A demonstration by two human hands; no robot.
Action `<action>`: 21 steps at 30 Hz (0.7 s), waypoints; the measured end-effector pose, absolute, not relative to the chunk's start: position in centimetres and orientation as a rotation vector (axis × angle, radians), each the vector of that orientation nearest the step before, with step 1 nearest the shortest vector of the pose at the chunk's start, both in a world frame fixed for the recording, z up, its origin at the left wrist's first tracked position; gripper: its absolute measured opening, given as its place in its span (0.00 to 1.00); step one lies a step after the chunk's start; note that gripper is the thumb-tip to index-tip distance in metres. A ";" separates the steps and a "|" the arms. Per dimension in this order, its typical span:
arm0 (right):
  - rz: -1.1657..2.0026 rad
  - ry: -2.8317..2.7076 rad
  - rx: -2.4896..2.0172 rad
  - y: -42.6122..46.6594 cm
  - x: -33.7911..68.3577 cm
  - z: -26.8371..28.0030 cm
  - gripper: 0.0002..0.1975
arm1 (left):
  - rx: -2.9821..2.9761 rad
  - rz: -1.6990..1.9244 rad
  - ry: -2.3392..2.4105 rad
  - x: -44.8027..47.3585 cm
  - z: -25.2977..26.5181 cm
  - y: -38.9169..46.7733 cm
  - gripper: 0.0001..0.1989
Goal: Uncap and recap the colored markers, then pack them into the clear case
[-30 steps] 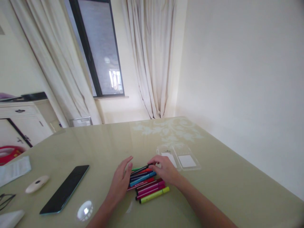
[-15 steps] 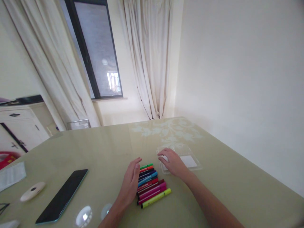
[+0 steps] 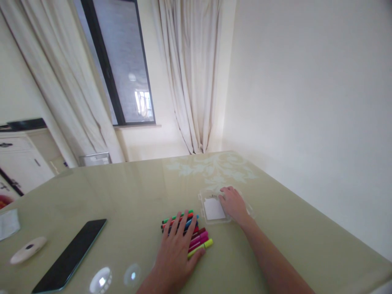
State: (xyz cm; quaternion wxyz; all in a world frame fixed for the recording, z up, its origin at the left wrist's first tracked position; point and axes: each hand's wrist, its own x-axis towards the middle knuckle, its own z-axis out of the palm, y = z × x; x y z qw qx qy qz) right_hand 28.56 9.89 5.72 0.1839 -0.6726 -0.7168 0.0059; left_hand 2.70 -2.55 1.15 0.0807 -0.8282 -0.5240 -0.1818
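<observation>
My left hand (image 3: 177, 247) lies spread, palm down, across a row of colored markers (image 3: 199, 240), its fingers covering part of them. Green, red, blue, maroon, pink and yellow ones show around the fingers. To the right of the markers, a clear plastic case (image 3: 202, 204) lies flat with a white card (image 3: 213, 209) in its left part. My right hand (image 3: 234, 203) is over the right part of this case, fingers slightly bent and a little apart, with nothing visible in them. Whether its fingertips touch the plastic is hard to see.
On the left of the glossy table (image 3: 131, 196) lie a dark tablet-like device (image 3: 72, 253), a cream oval object (image 3: 28, 250) and a white folded sheet (image 3: 9, 223). Light reflections show near the front. A wall (image 3: 306, 122) runs along the right, a curtained window behind.
My left hand has gone from the markers' left side to lying flat on top of them. My right hand has shifted right over the case, uncovering the white card. The view has turned slightly.
</observation>
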 end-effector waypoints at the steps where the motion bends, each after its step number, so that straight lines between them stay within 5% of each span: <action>1: 0.046 -2.026 -1.892 10.0 28.5 5.5 0.15 | -2.466 -0.552 -1.594 2.4 1.1 -2.2 0.37; 21: 0.225 -1.930 -1.700 10.3 27.1 4.2 0.20 | -2.338 -0.731 -1.779 -0.9 1.6 3.6 0.33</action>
